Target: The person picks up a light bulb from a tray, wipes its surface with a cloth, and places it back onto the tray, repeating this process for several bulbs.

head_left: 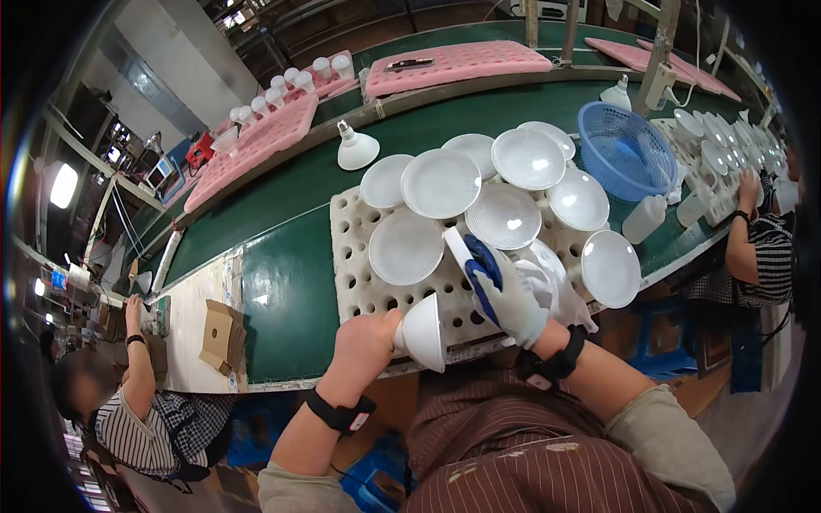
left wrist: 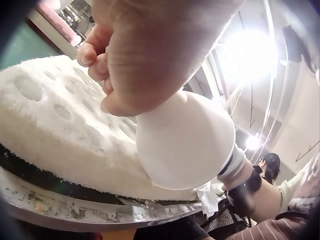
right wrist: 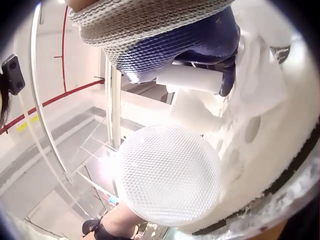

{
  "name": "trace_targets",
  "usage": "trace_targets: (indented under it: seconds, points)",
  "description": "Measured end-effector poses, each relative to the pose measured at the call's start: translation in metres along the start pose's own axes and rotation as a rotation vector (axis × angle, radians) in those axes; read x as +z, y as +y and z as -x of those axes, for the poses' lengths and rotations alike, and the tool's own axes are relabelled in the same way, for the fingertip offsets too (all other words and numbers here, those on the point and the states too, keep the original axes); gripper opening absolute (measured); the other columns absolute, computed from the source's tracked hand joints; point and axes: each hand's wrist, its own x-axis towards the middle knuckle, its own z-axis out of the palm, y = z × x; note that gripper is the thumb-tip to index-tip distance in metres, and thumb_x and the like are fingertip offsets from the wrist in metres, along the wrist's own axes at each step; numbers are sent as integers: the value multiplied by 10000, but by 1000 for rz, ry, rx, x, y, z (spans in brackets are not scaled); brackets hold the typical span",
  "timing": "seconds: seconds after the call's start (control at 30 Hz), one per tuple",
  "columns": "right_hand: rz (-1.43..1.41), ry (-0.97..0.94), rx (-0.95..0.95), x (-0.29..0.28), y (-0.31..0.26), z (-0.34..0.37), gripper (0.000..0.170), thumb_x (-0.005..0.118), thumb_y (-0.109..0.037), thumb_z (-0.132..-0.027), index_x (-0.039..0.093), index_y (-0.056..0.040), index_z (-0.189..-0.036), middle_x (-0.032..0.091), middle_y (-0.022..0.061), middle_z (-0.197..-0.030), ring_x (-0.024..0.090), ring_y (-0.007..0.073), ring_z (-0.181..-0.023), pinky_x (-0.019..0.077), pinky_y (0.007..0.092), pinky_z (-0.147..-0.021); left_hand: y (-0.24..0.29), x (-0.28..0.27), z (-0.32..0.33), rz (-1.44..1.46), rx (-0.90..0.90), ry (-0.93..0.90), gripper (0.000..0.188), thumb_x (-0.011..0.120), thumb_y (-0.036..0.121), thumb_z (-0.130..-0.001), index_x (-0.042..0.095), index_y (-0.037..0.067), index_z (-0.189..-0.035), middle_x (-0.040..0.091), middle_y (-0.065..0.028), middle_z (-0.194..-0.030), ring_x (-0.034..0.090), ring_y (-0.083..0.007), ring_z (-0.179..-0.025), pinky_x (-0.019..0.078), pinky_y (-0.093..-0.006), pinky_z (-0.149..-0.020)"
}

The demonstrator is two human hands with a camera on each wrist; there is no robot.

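Observation:
My bare left hand grips a white reflector bulb by its narrow base, which the fingers mostly hide. The bulb is tilted on its side over the front of the foam tray, its wide face toward my right hand. In the right wrist view that textured lens face shows in full. My right hand, in a grey and blue coated glove, holds a short white cylindrical piece; I cannot tell what it is. White cloth lies beside and beneath this hand.
Several reflector bulbs stand face up in the holed foam tray. Behind it another bulb stands base up on the green table. A blue basket and white bottle stand right, an open carton left. People work at both sides.

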Motion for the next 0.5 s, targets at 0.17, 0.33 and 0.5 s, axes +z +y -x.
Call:
trace_targets:
  seconds: [0.17,0.33,0.5]
  points:
    - [544,-121,-12,10,-8,-17,510,542,-308,-929,463,-43,-1358,574,270,-1165,568,410,-1047,454,458,-911,3,-2,0,24,-14,11,105,627,100,-754,547,98,-823,625,-97,-689,635,-324,-636,495,-425,-549]
    - [713,-73,-154,0,-29,7,656,639,-391,-877,423,-53,-1397,606,223,-1140,600,383,-1016,469,447,-895,3,1,4,28,-25,20,132,627,79,-745,539,90,-843,618,-102,-682,635,-322,-633,498,-420,-546]
    - [717,-140,-56,7,-20,-7,761,682,-360,-850,334,-66,-1459,642,192,-1056,638,343,-921,502,429,-803,5,-2,3,33,-46,0,150,638,80,-737,541,88,-851,622,-103,-692,637,-318,-639,496,-421,-549]
